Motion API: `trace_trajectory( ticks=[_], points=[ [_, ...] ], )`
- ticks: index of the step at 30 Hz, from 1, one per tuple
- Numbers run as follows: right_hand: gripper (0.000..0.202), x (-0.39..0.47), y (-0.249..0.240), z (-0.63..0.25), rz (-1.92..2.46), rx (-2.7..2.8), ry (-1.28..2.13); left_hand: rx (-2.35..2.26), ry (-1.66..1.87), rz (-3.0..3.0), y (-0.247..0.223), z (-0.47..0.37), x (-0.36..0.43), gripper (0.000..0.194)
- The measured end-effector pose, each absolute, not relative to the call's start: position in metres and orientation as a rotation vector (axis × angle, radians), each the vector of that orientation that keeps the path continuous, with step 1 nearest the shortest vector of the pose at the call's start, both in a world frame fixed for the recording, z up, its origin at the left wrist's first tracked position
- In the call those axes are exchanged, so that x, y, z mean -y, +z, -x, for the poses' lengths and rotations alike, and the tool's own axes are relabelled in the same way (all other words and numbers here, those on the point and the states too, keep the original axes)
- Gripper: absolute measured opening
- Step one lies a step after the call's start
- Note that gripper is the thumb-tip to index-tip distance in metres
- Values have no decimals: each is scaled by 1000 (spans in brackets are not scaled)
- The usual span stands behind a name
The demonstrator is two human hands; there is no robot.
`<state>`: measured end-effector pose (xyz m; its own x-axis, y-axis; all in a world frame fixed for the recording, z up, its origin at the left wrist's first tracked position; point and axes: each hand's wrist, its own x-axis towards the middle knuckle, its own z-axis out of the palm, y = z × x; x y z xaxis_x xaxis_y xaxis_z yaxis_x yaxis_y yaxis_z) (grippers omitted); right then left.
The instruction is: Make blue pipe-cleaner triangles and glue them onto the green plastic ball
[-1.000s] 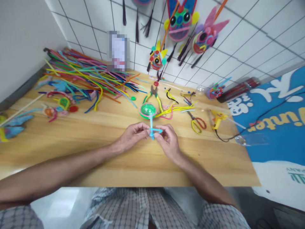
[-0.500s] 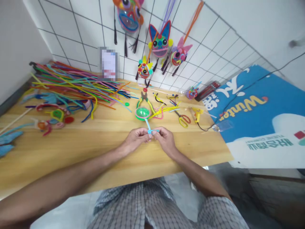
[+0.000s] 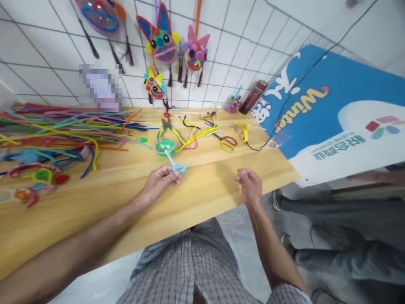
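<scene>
A light blue pipe cleaner [image 3: 179,167], bent into a small loop at its near end, is pinched in my left hand [image 3: 162,180]. Its straight tail reaches up to the green clear-domed ball half [image 3: 165,146] with a pink rim, lying on the table; whether the two are joined I cannot tell. Well to the right, my right hand [image 3: 249,183] hovers over the bare wood with its fingers loosely curled and slightly apart, nothing visible in them. Scissors [image 3: 226,142] with red and yellow handles and a yellow glue gun [image 3: 244,131] lie beyond it.
Pliers [image 3: 170,126] lie behind the ball half. Many coloured pipe cleaners [image 3: 63,126] are heaped at left, near finished pieces [image 3: 42,175]. Decorated masks [image 3: 163,44] hang on the wall grid. A dark bottle [image 3: 253,97] stands by the blue sign [image 3: 316,114]. Another person's legs [image 3: 335,211] show at right.
My right hand has let go of the pipe cleaner and moved away to the right. My left hand keeps it, its loop now showing. The view has swung to the right.
</scene>
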<state>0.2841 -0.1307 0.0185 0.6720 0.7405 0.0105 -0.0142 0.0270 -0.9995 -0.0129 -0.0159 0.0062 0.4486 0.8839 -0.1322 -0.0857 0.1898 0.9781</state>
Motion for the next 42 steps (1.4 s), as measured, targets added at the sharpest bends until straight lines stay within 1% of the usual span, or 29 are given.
trace_trajectory(
  ticks=[2,6,13,16,20,26,31,34,37,40,42],
  points=[
    [37,139,15,-303,1392,571,644,-898,831,-1244,12,12,14,42],
    [33,141,14,-325,1324,542,665,-983,825,-1419,25,7,8,42],
    [24,135,19,-349,1247,757,644,-1121,956,-1497,28,5,20,42],
    [29,141,17,-362,1231,736,648,-1161,1027,-1428,24,12,34,35],
    [35,152,9,-382,1319,663,620,-1180,1151,-1355,18,17,43,35],
    [40,152,-1,-388,1418,867,568,-1143,1192,-1325,13,15,38,36],
    [36,135,-3,-371,1443,1032,591,-1093,1175,-1295,16,14,38,40],
    [37,122,4,-357,1427,1046,640,-1089,1156,-1274,17,15,39,39],
    [35,108,23,-344,1437,1104,653,-1100,1141,-1236,20,17,39,36],
    [30,92,50,-331,1471,1287,615,-1078,1089,-1165,29,16,38,32],
    [30,78,65,-318,1482,1486,544,-1020,985,-1143,37,13,35,34]
  ],
)
